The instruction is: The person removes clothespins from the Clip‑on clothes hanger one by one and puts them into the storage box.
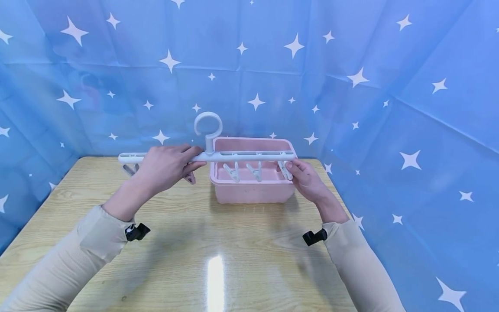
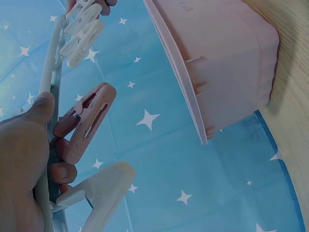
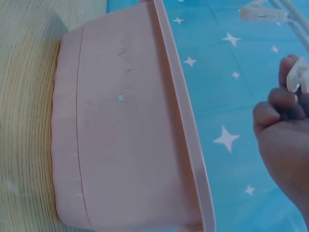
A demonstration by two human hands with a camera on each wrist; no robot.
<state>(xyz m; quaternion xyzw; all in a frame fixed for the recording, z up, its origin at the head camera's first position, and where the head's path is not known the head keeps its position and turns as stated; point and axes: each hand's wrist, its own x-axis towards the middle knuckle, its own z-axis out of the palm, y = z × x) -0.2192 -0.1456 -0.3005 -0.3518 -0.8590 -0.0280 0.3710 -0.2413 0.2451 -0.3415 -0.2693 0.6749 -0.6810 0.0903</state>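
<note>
My left hand (image 1: pixel 165 164) grips the bar of a white clip hanger (image 1: pixel 241 157) just left of its round hook (image 1: pixel 208 117). The bar is held level above the table, overlapping the pink bin in the head view. My right hand (image 1: pixel 309 181) pinches a white clip (image 1: pixel 286 170) that hangs at the bar's right end. Two more white clips (image 1: pixel 255 171) dangle between the hook and this hand. Beside my left fingers, in the left wrist view, hang a pink clip (image 2: pixel 91 121) and a pale clip (image 2: pixel 108 191).
A pink plastic bin (image 1: pixel 253 193) stands at the back of the wood-grain table (image 1: pixel 175 260), behind and below the hanger. Blue cloth with white stars (image 1: pixel 234 86) hangs behind the table and along its sides.
</note>
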